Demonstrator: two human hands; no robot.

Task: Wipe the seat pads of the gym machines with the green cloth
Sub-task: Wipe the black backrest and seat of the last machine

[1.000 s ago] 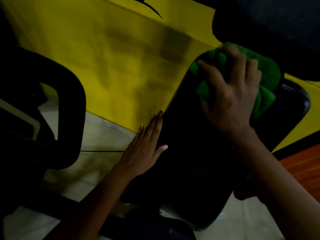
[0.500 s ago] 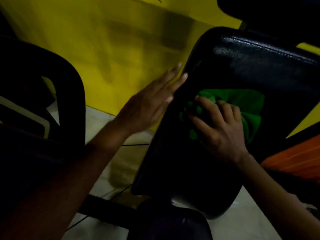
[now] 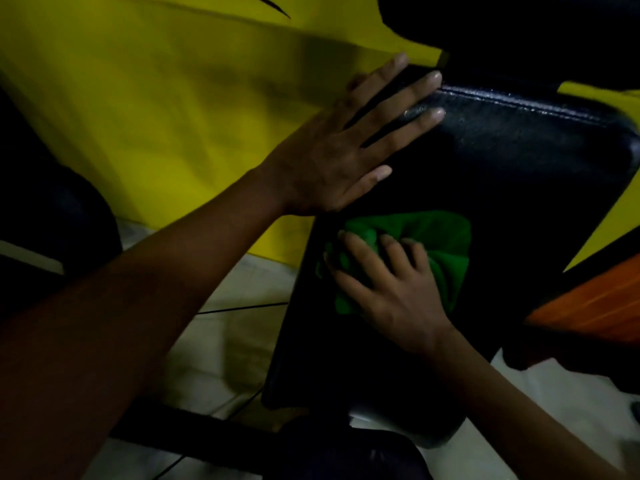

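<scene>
A black seat pad (image 3: 512, 161) fills the middle and right of the view, tilted and glossy along its far edge. A bunched green cloth (image 3: 440, 251) lies on the pad's middle. My right hand (image 3: 388, 289) grips the cloth with curled fingers and presses it onto the pad. My left hand (image 3: 349, 147) lies flat with straight, spread fingers on the pad's upper left edge, just above the cloth.
A yellow wall (image 3: 173, 116) stands behind the pad. Pale floor tiles (image 3: 221, 341) show below, crossed by a thin black cable. A dark machine part (image 3: 52, 220) curves at the left. An orange surface (image 3: 595, 306) sits at the right. Another dark pad (image 3: 346, 455) lies at the bottom.
My right hand has dragged the green cloth from the pad's far end down to its middle. My left hand has moved up from the pad's side to its upper left edge.
</scene>
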